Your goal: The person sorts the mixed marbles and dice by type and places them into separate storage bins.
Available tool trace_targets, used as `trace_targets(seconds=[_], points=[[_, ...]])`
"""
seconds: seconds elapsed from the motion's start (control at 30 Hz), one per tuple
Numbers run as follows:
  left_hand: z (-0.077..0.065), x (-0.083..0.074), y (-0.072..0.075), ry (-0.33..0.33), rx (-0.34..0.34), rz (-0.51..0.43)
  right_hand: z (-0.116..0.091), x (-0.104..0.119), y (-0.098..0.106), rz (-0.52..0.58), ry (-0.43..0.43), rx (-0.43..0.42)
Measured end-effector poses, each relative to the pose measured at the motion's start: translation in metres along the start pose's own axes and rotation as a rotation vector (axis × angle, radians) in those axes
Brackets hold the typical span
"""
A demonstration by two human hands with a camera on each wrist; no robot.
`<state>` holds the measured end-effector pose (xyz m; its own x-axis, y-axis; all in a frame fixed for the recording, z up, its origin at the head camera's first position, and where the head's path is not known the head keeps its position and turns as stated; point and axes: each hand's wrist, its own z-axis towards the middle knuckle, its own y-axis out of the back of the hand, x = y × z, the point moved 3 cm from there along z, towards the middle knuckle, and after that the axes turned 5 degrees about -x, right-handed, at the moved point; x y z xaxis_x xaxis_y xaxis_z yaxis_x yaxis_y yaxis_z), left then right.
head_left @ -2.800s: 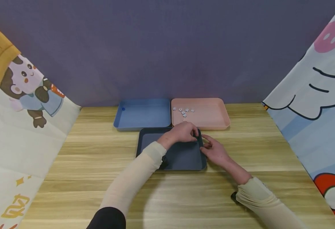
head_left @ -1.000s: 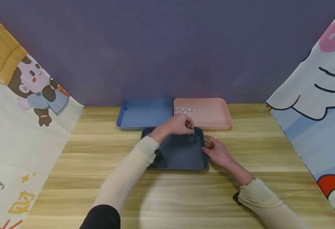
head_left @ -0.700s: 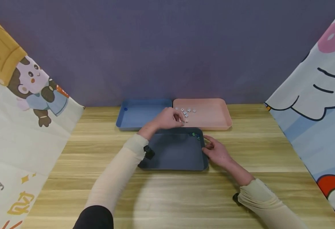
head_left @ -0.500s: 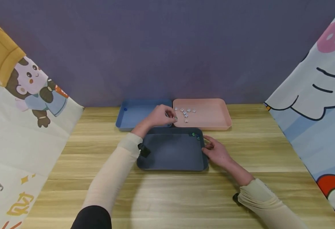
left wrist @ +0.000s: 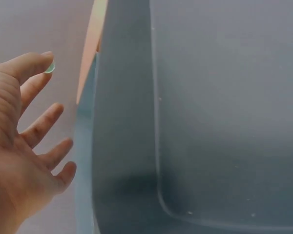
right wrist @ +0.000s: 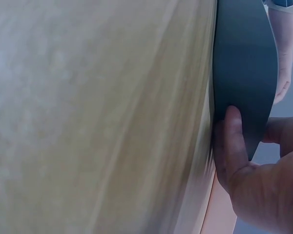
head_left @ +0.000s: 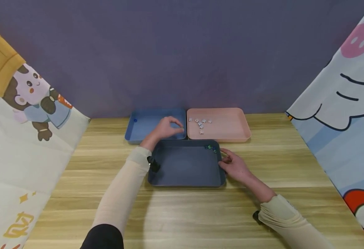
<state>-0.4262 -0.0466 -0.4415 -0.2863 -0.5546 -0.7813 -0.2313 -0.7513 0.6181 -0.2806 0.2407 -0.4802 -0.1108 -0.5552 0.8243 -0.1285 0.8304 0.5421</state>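
Observation:
My left hand [head_left: 166, 128] is over the right part of the blue tray [head_left: 128, 133], palm facing right. Its thumb and index finger pinch a small pale-green glass marble [left wrist: 50, 68]; the other fingers are spread loosely. A single dark blue marble [head_left: 135, 120] lies near the blue tray's far left corner. My right hand [head_left: 236, 168] holds the right wall of the dark grey tray [head_left: 186, 166]. In the right wrist view, fingers [right wrist: 233, 131] lie along the tray's outer wall, with another digit behind the rim. Several green and blue marbles [head_left: 210, 147] sit in the dark tray's far right corner.
A pink tray [head_left: 231, 126] with several white dice [head_left: 200, 124] in its left half stands beside the blue one, both just behind the dark tray. All rest on a wood-grain table [head_left: 182, 218]. A purple backdrop [head_left: 188, 58] rises behind, with printed cloths at both sides.
From the dark tray's far right corner, my left hand has moved left past the pink tray's edge to the blue tray, carrying the green marble. My right hand stays at the dark tray's wall.

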Motion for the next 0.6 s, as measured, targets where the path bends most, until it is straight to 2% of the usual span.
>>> trace_targets(seconds=[0.27,0.47,0.6], points=[[0.000,0.009,-0.004,0.018,-0.030,-0.008,0.000,0.000,-0.001,-0.001,0.008,0.002],[0.003,0.010,-0.009,0.008,-0.016,0.005,0.000,0.000,0.000,0.003,0.007,0.009],[0.004,0.010,-0.012,0.012,-0.002,0.003,0.000,-0.001,-0.001,0.047,-0.003,0.012]])
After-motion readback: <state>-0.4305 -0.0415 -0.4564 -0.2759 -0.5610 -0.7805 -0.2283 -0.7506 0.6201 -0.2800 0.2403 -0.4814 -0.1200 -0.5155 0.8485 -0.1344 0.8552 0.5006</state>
